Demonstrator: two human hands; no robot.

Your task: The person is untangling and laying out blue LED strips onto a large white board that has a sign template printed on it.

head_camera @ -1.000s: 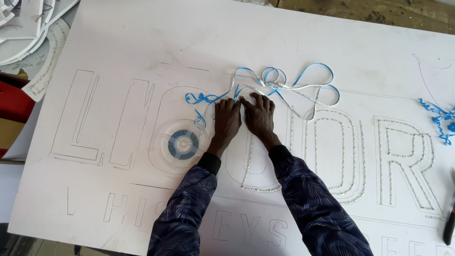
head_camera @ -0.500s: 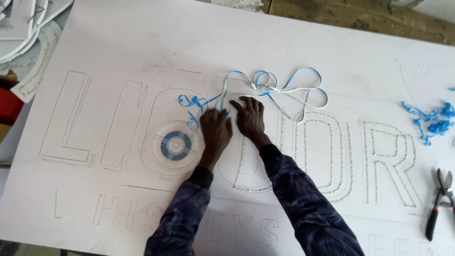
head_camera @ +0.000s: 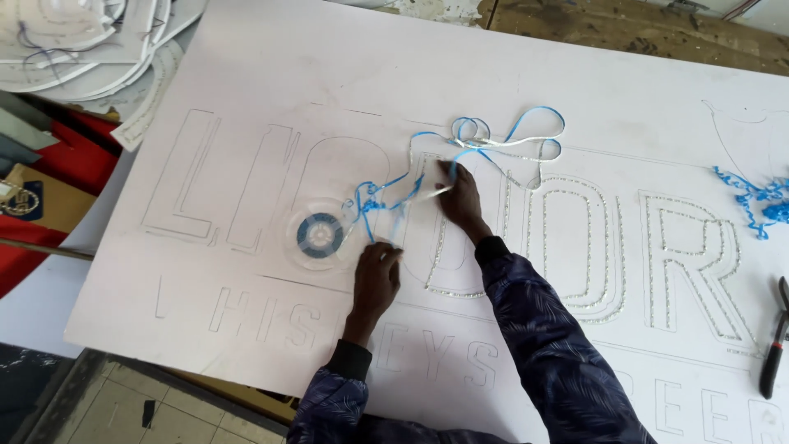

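You are working a blue-and-white strip (head_camera: 501, 141) across a large white sign board (head_camera: 329, 74), near its middle. The strip is looping loosely above the big outlined letters and trailing down to one clear reel with a blue hub (head_camera: 319, 234), lying flat left of centre. Your right hand (head_camera: 459, 196) is pressing the strip against the board, fingertips pinching it at a letter's upper edge. Your left hand (head_camera: 378, 275) is gripping the strip's lower run just beside the reel, fingers curled around it. Large letter outlines are running across the board in one row; those toward the right edge are lined with glittering studs, those toward the left edge are bare. A smaller row of letters below is partly hidden by your patterned sleeves and cut off at the bottom. One tangle of blue scraps (head_camera: 756, 201) is lying near the right edge, and one pair of red-handled pliers (head_camera: 774, 345) is resting lower down, partly cut off. White cut-outs (head_camera: 74, 41) are stacking up beyond the top left corner.
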